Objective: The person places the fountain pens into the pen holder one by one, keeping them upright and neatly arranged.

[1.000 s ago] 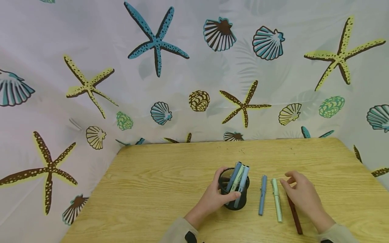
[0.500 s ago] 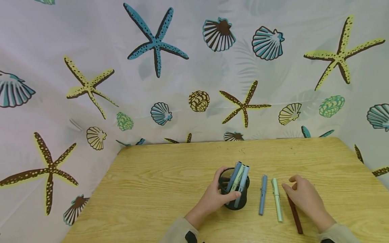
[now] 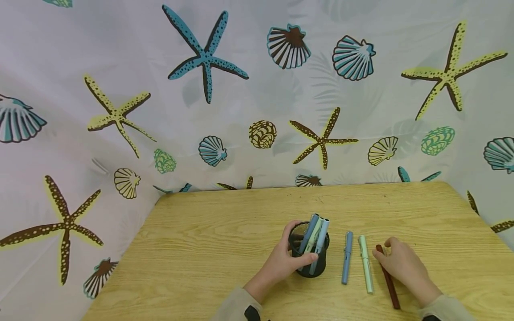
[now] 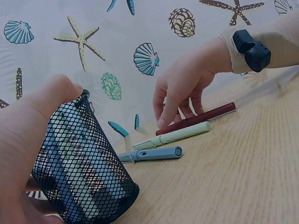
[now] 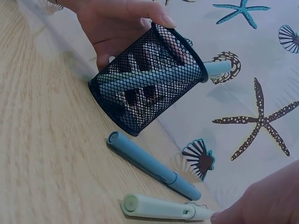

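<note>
Maroon pen (image 3: 387,277) was lying on the wooden table (image 3: 209,249), farthest right of three loose pens, running roughly front to back in the head view. Right hand (image 3: 401,266) was down on it, fingertips (image 4: 162,122) touching the barrel near its far end, thumb on one side and fingers curled over the other, so it looked like a pinch on the pen, which still lay flat on the wood. The rest of the barrel stuck out from under the hand toward the person.

Just left of it lay a pale green pen (image 3: 365,270), and left of that a blue pen (image 3: 346,263), all three nearly parallel and close together without touching as far as I could tell.

Left hand (image 3: 281,264) was wrapped around a black mesh cup (image 3: 308,263), thumb hooked over the rim on the near side, fingers round the far side. In the left wrist view the cup seemed tilted a bit rather than dead upright. Three pens (image 3: 315,236) stood inside it, two bluish and one pale green, tops poking above the rim and leaning to the right.

Behind the table hung a white curtain (image 3: 257,89) printed with starfish and shells. Both arms wore beige sleeves (image 3: 237,307), and the right wrist had a black band (image 4: 252,49).
</note>
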Action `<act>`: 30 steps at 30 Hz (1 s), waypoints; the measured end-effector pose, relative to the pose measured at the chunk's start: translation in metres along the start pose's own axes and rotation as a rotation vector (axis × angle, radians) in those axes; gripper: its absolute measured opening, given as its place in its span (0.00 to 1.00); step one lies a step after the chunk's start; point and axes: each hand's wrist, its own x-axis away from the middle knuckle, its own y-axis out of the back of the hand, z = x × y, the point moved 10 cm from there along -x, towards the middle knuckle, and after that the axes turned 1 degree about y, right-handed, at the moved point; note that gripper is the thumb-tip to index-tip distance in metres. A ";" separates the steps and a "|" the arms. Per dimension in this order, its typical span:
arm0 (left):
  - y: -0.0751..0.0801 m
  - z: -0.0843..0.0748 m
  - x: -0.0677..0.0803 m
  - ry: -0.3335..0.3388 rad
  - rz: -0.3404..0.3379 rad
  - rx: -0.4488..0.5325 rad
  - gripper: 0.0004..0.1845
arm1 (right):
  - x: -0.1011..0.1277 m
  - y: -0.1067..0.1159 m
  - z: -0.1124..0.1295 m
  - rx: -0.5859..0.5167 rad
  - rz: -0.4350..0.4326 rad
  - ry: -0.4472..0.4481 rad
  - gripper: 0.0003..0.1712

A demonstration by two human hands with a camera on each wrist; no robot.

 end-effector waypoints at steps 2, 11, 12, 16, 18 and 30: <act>0.000 0.000 0.001 0.001 0.004 0.007 0.40 | 0.000 -0.002 -0.001 0.006 0.006 -0.007 0.30; -0.001 0.000 0.001 0.000 0.008 0.020 0.40 | -0.001 -0.009 -0.002 -0.004 0.017 -0.003 0.26; -0.001 -0.001 0.000 -0.003 0.009 0.023 0.40 | 0.000 -0.009 -0.001 -0.003 0.015 -0.001 0.26; -0.002 -0.001 0.000 -0.007 0.013 0.029 0.40 | 0.001 -0.009 0.000 -0.003 0.007 0.006 0.21; -0.002 -0.001 0.001 -0.006 0.011 0.027 0.40 | 0.001 -0.009 0.001 -0.004 0.006 0.011 0.18; 0.000 0.001 -0.001 -0.013 0.004 0.011 0.40 | 0.001 -0.010 0.001 -0.001 0.029 -0.007 0.13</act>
